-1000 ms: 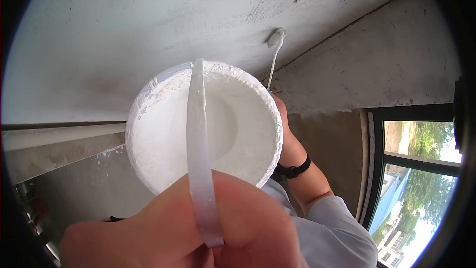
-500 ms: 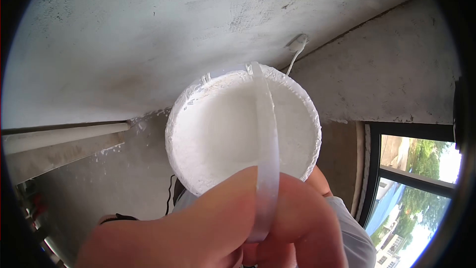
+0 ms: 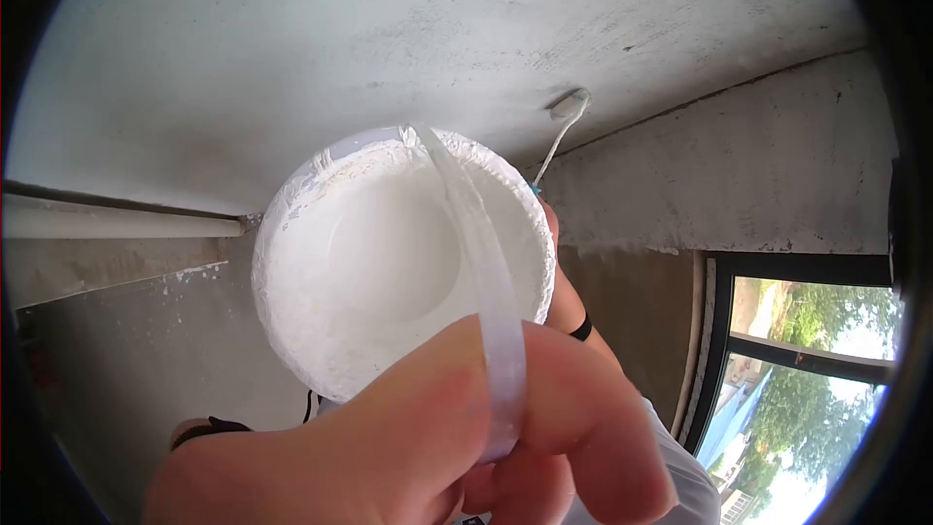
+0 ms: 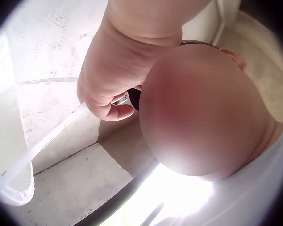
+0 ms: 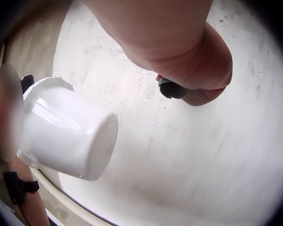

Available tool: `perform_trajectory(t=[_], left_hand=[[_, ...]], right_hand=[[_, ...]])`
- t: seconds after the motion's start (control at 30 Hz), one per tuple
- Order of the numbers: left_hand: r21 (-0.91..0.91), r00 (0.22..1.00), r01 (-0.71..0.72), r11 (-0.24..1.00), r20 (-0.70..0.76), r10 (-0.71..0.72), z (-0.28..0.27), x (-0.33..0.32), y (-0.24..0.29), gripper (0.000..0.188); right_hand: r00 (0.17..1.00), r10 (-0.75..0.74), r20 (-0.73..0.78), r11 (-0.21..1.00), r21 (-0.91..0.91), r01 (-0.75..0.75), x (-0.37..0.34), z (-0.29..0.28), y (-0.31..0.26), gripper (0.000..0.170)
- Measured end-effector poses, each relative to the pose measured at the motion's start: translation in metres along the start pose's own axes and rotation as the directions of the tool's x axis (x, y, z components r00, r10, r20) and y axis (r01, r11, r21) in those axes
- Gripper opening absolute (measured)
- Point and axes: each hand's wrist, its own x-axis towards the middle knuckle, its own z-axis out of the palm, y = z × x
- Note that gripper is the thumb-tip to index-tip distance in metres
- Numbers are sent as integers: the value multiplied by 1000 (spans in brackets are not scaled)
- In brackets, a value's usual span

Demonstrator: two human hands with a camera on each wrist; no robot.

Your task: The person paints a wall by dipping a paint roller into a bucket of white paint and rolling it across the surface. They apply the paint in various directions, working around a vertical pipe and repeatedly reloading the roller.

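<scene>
In the head view my left hand (image 3: pixel 418 428), close to the camera, grips the translucent plastic handle (image 3: pixel 498 331) of a white bucket (image 3: pixel 282 282). The bucket hangs with its mouth toward the camera, its inside and rim coated in white paint. Behind its right side, my right hand (image 3: pixel 550 219) is mostly hidden. A small paint roller (image 3: pixel 570 105) on a thin, paint-coated rod lies against the pale wall (image 3: pixel 389 39). Seen from the right wrist, the right hand (image 5: pixel 205 70) holds the roller's handle, its dark end (image 5: pixel 170 89) poking out below the palm.
A window (image 3: pixel 797 350) with a dark frame stands at the right. At the left a pale pipe (image 3: pixel 126 222) runs beside a ledge (image 3: pixel 117 267). White splashes mark the grey surface under it. The person's head, blurred, appears in both wrist views.
The bucket shifted right in the head view, then back left. The roller's spot in view moved right and down overall, and my right hand shows again beside the bucket. Both grips stay.
</scene>
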Motion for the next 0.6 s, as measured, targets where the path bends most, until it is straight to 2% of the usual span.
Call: perform_trajectory(t=[0.03, 0.07, 0.2, 0.27, 0.3, 0.4, 0.47, 0.5, 0.57, 0.6], left_hand=[[-19, 1000, 4, 1000, 10, -4, 18, 44, 24, 26], [-34, 1000, 9, 999, 24, -8, 6, 34, 24, 27], [-77, 989, 60, 995, 138, -49, -48, -6, 24, 31], [-87, 975, 95, 992, 208, -76, -80, -29, 23, 33], [-89, 966, 112, 990, 242, -87, -104, -61, 8, 34], [-87, 943, 131, 988, 319, -97, -142, -93, 0, 36], [-350, 910, 282, 893, 392, -133, -149, -104, 7, 38], [-356, 915, 273, 894, 383, -126, -155, -115, 7, 38], [-287, 964, 188, 939, 236, -120, -167, -137, 6, 39], [-299, 968, 178, 938, 226, -112, -163, -144, 6, 39]], right_hand=[[999, 44, 8, 999, 7, -44, 0, 5, 8, 34], [996, 82, 45, 995, 52, -84, -1, 9, 14, 34], [993, 101, 67, 994, 27, -103, -29, 48, 24, 33], [992, 126, 32, 991, -44, -124, -51, 77, 30, 30], [969, 151, 196, 988, 0, -154, -63, 83, 35, 25], [962, 185, 198, 981, -99, -168, -88, 111, 59, 15], [884, 118, 452, 993, -70, -97, -101, 126, 79, 15], [879, 124, 461, 992, -76, -100, -98, 132, 95, 15], [793, 183, 582, 976, -10, -218, -86, 138, 128, 19], [785, 194, 588, 974, -22, -224, -88, 144, 134, 19]])
